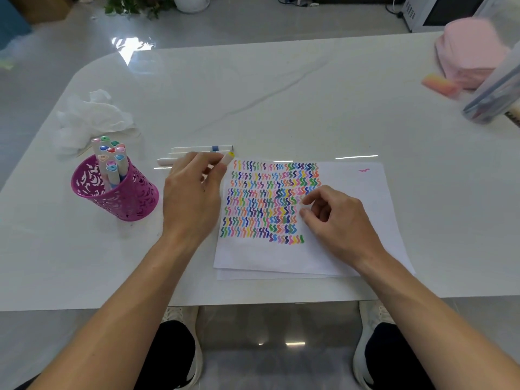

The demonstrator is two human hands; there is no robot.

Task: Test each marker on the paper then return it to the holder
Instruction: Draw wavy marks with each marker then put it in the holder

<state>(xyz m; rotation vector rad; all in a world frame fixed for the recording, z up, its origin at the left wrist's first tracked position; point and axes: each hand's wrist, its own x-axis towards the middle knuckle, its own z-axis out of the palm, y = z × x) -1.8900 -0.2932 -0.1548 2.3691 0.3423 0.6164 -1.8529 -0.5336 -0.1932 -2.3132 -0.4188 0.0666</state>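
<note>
Fingers (209, 167) of the left hand (191, 192) curl round a marker (229, 156). Only its yellow-tipped end shows, poking out toward 1 o'clock just off the top left corner of the paper (351, 209). The hand covers the rest of the barrel, so I cannot tell whether the cap is on.

The right hand (340, 220) rests on the paper at the right edge of the squiggles (267, 204), probably to keep the sheet from sliding. Its fingers (312, 198) are loosely bent, thumb and forefinger close together. Whether they pinch something small, such as a cap, cannot be told.

The holder (126, 198), a pink pierced cup, stands at 9 o'clock from the paper, just beside the left hand. Several capped markers stand in it, so the left hand has a short way to drop one in. A few loose markers (197, 150) lie flat on the table (281, 88) at 11 o'clock from the paper, just beyond the left knuckles, likely waiting to be tested.

Rows of squiggles fill the left half of the sheet, so by my reckoning the task is well along. The held marker is either about to make its mark or on its way to the holder. A crumpled tissue (90, 116) lies at 12 o'clock from the holder.
</note>
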